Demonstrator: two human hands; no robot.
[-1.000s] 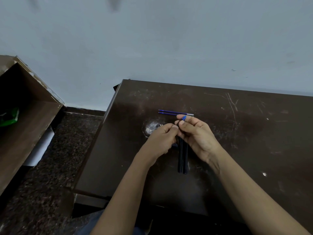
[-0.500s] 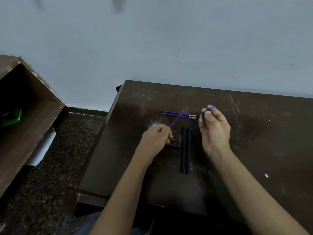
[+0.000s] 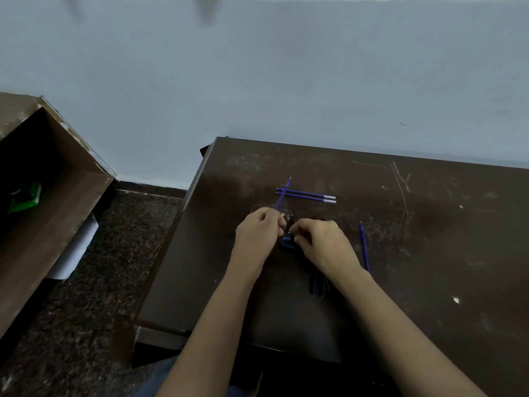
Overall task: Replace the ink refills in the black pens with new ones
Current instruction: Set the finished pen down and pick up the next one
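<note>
Far L: shelf unit (image 3: 57,196) w/ green packet (image 3: 24,196) inside, not involved. Table (image 3: 429,253) is dark and scratched.

L hand (image 3: 259,233): fingers curled round a blue refill (image 3: 287,186), which sticks up & away from the fist. In view it crosses the two spare refills (image 3: 306,193), which lie side by side on the table behind the hands.

Betw hands: small blue-black piece (image 3: 287,242), prob a pen part, too dark to tell.

R hand (image 3: 323,242): fingers curled down just beside that piece; gripping it or not, can't tell. Black pens (image 3: 317,285) lie together under R wrist, mostly hidden. Loose refill (image 3: 364,247) lies alone right of R hand.

Step, my read: mid-swap on one pen, refill ready in L hand, barrel not yet up.

Next needs: R hand gets the barrel/part, tip lined w/ the opening, straight push. Thin refill prob bends easily.
</note>
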